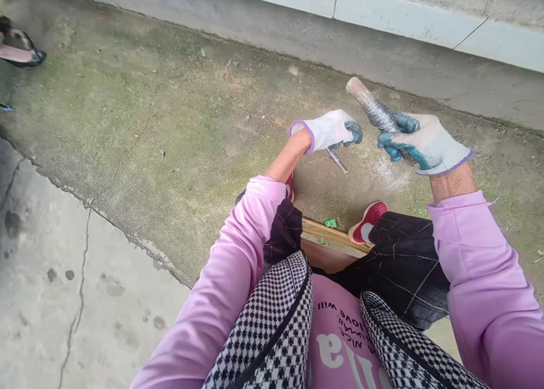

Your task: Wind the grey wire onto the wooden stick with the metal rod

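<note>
My right hand (419, 142), in a white knit glove with a blue-green coated palm, is closed around a wooden stick wound with silvery wire (378, 110). The stick's bare brown end points up and to the left. My left hand (335, 131), gloved the same way, has its fingers curled together a short way left of the stick's lower part. What those fingers hold, if anything, is hidden. Just below them shows a thinner wire-wound rod (337, 161); whether it is in the hand or on the ground I cannot tell.
Mossy concrete ground (148, 106) spreads around me, with a raised ledge (382, 15) ahead. A small green packet (331, 223) lies between my red shoes, near the wooden bars of a seat (323, 230). Another person's foot in a dark shoe (29, 56) is at the far left.
</note>
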Demonstrator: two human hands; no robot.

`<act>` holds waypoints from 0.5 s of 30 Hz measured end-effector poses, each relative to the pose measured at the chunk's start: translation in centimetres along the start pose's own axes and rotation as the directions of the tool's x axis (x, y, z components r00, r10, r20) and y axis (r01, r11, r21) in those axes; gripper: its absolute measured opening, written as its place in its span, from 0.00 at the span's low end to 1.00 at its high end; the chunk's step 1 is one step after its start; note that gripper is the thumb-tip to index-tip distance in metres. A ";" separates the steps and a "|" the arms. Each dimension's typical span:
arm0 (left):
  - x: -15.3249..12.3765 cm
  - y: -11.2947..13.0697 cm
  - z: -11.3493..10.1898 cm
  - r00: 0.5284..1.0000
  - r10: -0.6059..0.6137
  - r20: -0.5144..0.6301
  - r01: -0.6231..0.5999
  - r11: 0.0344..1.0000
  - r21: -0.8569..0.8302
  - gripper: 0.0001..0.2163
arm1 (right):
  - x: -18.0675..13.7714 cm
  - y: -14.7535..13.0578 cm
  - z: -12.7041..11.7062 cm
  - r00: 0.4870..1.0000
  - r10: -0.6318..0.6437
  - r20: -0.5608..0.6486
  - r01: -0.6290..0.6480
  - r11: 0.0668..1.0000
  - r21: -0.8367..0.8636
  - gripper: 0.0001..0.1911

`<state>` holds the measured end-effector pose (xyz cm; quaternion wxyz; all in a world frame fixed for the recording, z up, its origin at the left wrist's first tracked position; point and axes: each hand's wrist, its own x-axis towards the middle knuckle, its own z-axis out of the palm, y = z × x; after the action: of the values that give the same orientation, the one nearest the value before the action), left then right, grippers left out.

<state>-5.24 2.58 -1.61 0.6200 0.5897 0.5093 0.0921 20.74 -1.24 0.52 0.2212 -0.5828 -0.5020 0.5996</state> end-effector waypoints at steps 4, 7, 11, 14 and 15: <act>-0.3 0.1 0.7 0.994 0.067 0.082 -0.074 0.994 0.079 0.14 | 1.1 0.8 0.5 0.992 -0.002 -0.126 0.009 0.999 0.051 0.27; -0.5 0.5 1.1 0.993 0.040 0.115 -0.049 0.996 0.077 0.13 | 1.8 1.3 0.3 0.983 -0.011 -0.184 0.034 0.992 0.124 0.27; -0.4 0.4 1.5 0.990 0.065 0.126 -0.079 0.991 0.104 0.12 | 2.3 1.8 -0.2 0.979 0.011 -0.201 0.013 0.993 0.118 0.28; -0.1 0.0 1.3 0.988 0.087 0.126 -0.103 0.987 0.125 0.12 | 2.7 2.1 -0.7 0.977 0.015 -0.212 -0.038 0.994 -0.105 0.22; -0.1 -0.2 1.2 0.990 0.085 0.113 -0.100 0.985 0.139 0.12 | 2.9 2.2 -0.9 0.979 -0.001 -0.206 -0.054 0.964 -0.260 0.19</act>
<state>-4.47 1.72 -2.00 0.5970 0.6601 0.4530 0.0522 21.60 0.64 -2.56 0.1837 -0.6722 -0.5442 0.4673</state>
